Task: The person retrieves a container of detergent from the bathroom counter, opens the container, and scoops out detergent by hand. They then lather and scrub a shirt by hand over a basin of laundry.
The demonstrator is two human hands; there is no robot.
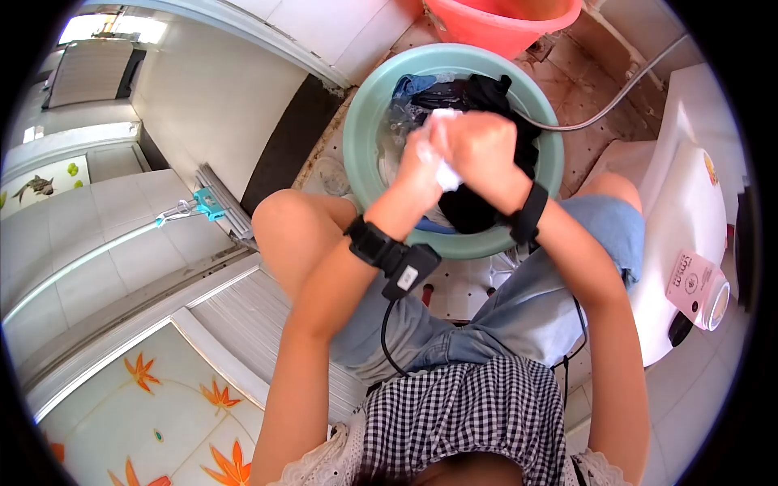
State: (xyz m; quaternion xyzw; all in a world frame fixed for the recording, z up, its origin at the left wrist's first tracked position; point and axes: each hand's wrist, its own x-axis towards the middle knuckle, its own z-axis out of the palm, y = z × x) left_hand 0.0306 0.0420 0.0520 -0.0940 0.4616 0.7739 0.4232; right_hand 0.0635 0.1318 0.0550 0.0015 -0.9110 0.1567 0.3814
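My left hand (pixel 416 168) and my right hand (pixel 484 147) are close together above a green basin (pixel 359 150). Both are closed on a white cloth (pixel 446 175), bunched up between them and showing at the gaps. Motion blurs the fingers somewhat, and the cloth's exact kind is not clear. Below, dark clothes (pixel 486 91) lie in the basin, along with a piece of blue denim (pixel 415 86) by the far left rim. Some sudsy water shows on the left side; my hands hide the basin's middle.
A red tub (pixel 502 32) stands behind the basin. A grey hose (pixel 612 105) runs in from the right. To my right are a white ceramic fixture (pixel 685 211) and a pink container (pixel 694 287). A squeegee mop (pixel 212 204) leans at left.
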